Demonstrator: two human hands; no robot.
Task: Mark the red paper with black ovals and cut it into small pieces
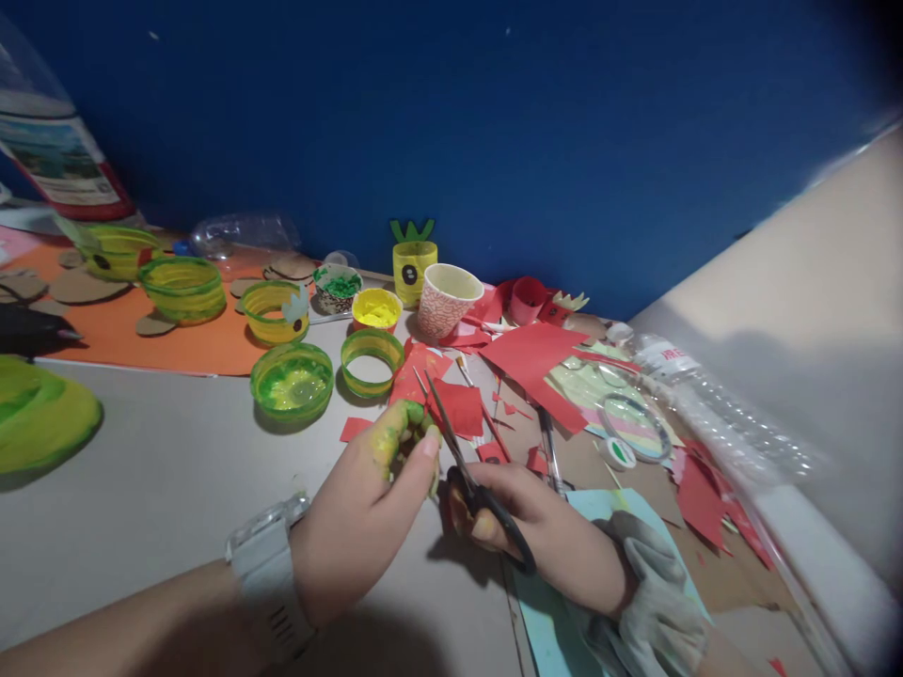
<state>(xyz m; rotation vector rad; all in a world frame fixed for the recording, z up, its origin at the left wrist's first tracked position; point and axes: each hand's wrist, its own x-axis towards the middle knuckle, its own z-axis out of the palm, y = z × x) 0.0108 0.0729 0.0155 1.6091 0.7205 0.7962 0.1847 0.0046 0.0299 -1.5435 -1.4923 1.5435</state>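
Note:
My right hand (522, 512) grips a pair of black-handled scissors (458, 451), the blades pointing up and slightly parted. Close beside the blades, my left hand (381, 498) is curled with thumb and fingers together. Yellow and green paint stains its fingers; what they hold, if anything, I cannot make out. Beyond my hands lie a red paper square (458, 407), a green-and-yellow ring (372, 363) and a painted shallow green dish (292, 383).
A patterned paper cup (447, 299), yellow paint pot (376, 308) and pineapple-like yellow cup (415, 268) stand near the blue wall (451, 122). Red paper (536, 353), a clear plastic bottle (712, 395) and light-blue paper (557, 611) lie right. Orange paper (176, 348) bears more painted rings.

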